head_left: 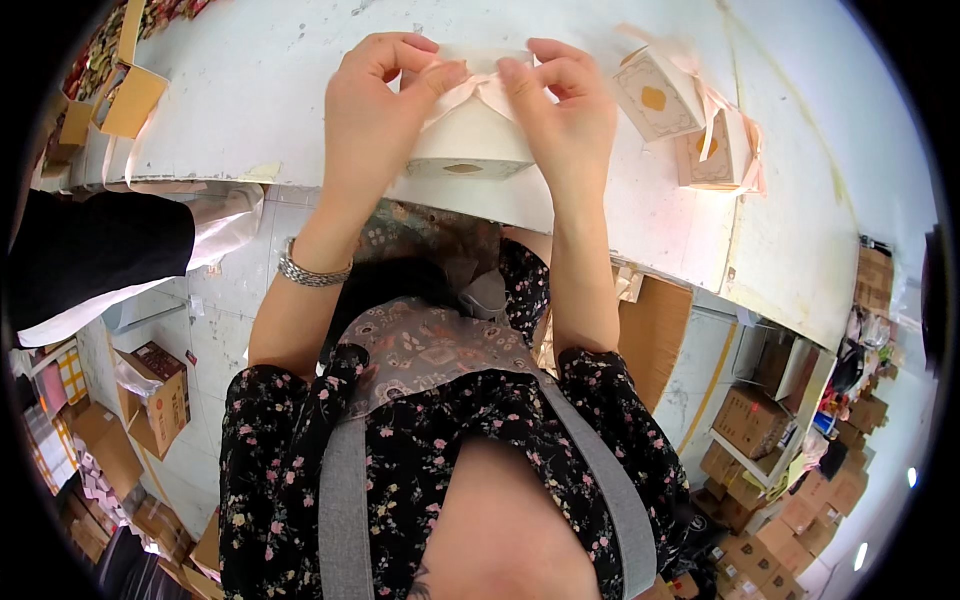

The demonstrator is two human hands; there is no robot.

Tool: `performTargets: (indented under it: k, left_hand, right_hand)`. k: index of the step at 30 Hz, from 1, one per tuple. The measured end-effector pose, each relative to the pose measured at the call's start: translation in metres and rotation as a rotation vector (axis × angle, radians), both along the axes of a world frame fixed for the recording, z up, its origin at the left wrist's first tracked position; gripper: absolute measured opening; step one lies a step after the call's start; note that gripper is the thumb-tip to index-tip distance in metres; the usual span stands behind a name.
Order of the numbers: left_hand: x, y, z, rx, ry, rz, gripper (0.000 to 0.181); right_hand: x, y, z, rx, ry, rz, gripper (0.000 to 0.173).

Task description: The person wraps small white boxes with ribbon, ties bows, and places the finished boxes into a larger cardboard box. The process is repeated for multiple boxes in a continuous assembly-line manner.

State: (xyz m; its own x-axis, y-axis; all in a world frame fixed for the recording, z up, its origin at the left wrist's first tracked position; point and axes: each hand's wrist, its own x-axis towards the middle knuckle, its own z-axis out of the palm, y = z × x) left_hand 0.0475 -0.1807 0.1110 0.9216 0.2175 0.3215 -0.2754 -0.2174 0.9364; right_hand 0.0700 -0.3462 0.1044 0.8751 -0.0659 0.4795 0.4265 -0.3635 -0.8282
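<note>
A white gift box [471,139] with a gold emblem on its front side stands on the white table [277,90] before me. Across its top a pale pink ribbon [478,88] is crossed in a knot or bow. My left hand [382,97] pinches the ribbon between thumb and forefinger on the left of the crossing. On the right, my right hand [566,105] grips it the same way. My fingers hide the ribbon's ends and the box's back edge.
Two ribboned white boxes, a tilted one [660,97] and another [712,154], lie to the right. An opened yellow box [129,97] stands at the left. A person's dark sleeve [105,247] reaches in there. Below are cardboard cartons [161,397] on the floor and a shelf [750,457].
</note>
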Motion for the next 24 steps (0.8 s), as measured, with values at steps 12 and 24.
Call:
performTargets:
  k: [12,24]
  left_hand:
    - [0.004,0.012,-0.026,-0.190,0.137,-0.078,0.020]
    - [0.031,0.372,-0.043,1.343,0.175,1.101,0.058]
  right_hand:
    - [-0.002,0.003,0.002,0.016,0.014,-0.018,0.017]
    - [-0.007,-0.071,0.057,-1.227,0.193,-0.205,0.083]
